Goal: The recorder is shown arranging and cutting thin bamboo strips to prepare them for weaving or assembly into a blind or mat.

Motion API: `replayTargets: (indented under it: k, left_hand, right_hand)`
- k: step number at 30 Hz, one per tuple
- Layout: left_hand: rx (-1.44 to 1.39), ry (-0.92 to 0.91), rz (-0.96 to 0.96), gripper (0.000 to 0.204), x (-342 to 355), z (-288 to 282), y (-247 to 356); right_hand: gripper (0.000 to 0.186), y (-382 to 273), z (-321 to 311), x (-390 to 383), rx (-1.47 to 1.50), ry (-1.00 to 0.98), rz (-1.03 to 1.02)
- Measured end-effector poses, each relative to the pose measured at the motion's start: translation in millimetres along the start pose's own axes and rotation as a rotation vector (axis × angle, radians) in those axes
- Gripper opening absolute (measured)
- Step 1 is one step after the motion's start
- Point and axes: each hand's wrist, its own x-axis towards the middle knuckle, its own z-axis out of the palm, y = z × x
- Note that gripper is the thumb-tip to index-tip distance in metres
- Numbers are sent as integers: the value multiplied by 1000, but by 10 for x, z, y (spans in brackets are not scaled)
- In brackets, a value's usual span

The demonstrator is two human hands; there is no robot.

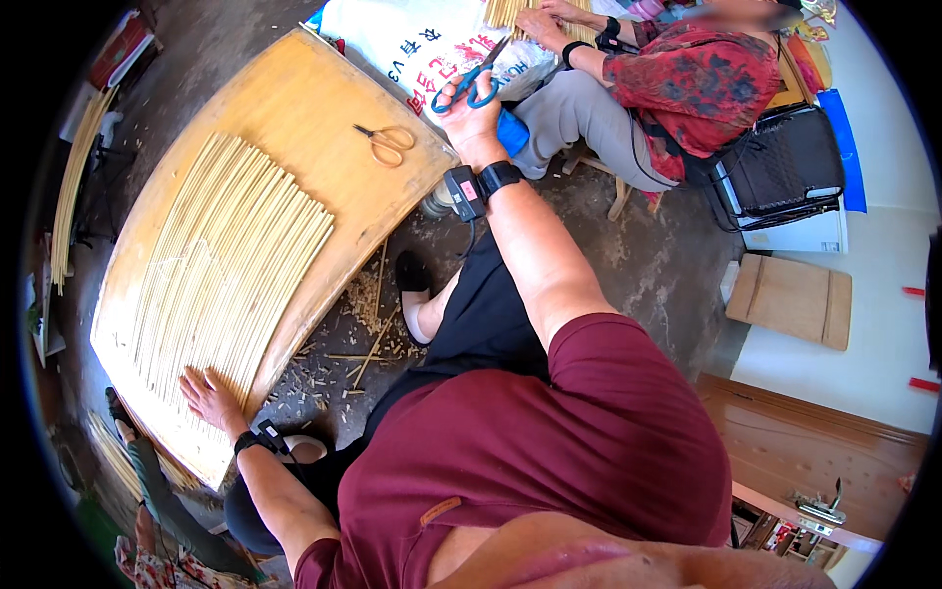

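Slender yellow sticks point(234, 250) lie parallel, left hand point(212, 401) spread on them, right hand point(473, 126) clasping blue scissors point(480, 72).

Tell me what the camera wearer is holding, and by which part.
The right hand holds the blue scissors by the handles. The left hand grips nothing visible; it lies open on the sticks.

The left hand point(210, 401) hides parts of the sticks point(235, 270); a co-worker's head point(748, 14) is blurred.

A maroon short-sleeved shirt point(549, 442) — small brown tag point(441, 510) — tops black trousers point(483, 319). Black wrist straps point(500, 177) carry small cabled boxes point(464, 193).
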Motion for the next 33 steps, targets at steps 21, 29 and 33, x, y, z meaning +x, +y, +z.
replayTargets:
  k: [21,29,33]
  left_hand:
    - [-11,50,8,58,-13,13,-39]
    - [-31,66,-7,57,4,-50,57]
    - [0,46,-44,57,-23,24,-41]
  right_hand:
    - [33,746,161,-708,-2341,-529,103]
    - [21,822,-26,-593,-2280,-511,-70]
    - [12,881,-170,-345,-2158,-484,-579]
